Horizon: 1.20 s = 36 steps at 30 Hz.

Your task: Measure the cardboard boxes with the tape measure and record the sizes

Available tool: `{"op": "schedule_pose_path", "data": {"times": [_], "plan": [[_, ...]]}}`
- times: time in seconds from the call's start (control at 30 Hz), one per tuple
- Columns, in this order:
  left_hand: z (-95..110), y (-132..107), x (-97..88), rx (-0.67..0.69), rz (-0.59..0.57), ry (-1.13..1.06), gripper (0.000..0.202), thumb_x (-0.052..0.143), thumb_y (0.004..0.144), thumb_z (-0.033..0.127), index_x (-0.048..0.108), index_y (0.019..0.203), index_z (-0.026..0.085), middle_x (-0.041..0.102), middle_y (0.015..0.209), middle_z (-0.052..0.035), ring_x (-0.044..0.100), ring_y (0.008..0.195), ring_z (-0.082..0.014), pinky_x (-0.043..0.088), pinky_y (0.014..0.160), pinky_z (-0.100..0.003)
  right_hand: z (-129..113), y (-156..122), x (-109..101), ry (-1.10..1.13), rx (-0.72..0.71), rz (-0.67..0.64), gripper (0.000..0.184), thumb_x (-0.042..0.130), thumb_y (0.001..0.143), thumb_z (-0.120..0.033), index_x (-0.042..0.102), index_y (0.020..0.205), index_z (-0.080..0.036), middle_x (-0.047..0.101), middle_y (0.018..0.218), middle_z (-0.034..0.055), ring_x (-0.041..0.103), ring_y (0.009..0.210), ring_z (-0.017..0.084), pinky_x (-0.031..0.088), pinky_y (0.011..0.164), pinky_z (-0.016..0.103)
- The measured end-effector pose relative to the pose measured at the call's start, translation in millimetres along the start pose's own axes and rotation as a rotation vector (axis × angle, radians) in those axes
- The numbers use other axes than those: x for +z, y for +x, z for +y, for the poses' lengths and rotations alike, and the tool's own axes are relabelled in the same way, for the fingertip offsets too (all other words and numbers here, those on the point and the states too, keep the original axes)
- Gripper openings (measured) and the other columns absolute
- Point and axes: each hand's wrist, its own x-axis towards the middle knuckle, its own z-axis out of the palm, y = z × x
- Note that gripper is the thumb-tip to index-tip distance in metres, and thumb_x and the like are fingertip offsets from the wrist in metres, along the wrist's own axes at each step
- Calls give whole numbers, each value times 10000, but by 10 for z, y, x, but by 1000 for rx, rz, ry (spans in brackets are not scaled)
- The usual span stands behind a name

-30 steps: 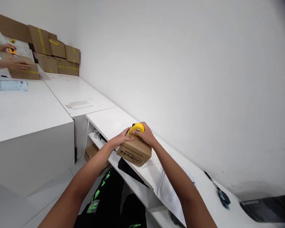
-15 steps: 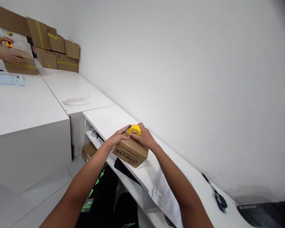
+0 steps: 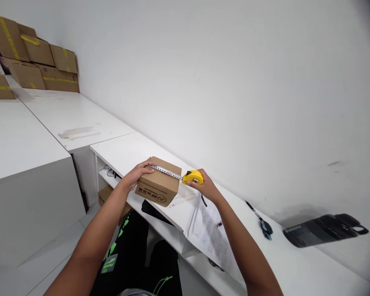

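Observation:
A small brown cardboard box [image 3: 158, 189] with black print on its near side stands on a narrow white desk [image 3: 132, 150]. My left hand [image 3: 137, 172] grips the box's left end and pins the tip of a measuring tape blade [image 3: 165, 171] there. The blade lies stretched across the box top. My right hand [image 3: 204, 187] holds the yellow tape measure case [image 3: 192, 177] just past the box's right edge.
Sheets of printed paper in plastic [image 3: 210, 232] lie right of the box, then scissors [image 3: 262, 223] and a black bottle [image 3: 323, 229] on its side. Stacked cardboard boxes [image 3: 38, 61] sit at the far left against the wall. Another box [image 3: 107, 195] stands under the desk.
My right hand pulled the yellow case rightwards off the box top, drawing the blade out across it. My left hand stayed at the left end. The view shifted; the other person's hands left the frame.

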Motion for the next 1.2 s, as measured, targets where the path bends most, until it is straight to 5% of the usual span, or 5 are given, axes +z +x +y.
{"op": "schedule_pose_path", "data": {"times": [0.27,1.2], "plan": [[7,3,-5,-20,33,32,443,770,610,398,697,1010,224,666,1135,-84,605,1080,-315,490,869,-365,-50,-136,-31,-8,3,20,441,717,718,-512,513,1006,-247,638,913,4,585,799,187,463,692,314],[56,-28,55,7,69,47,359,752,618,405,679,916,219,677,1068,-75,611,1049,-309,495,835,-361,1,-89,157,1,-44,121,433,698,715,-488,470,1002,-257,633,883,-2,602,776,196,489,674,324]]}}
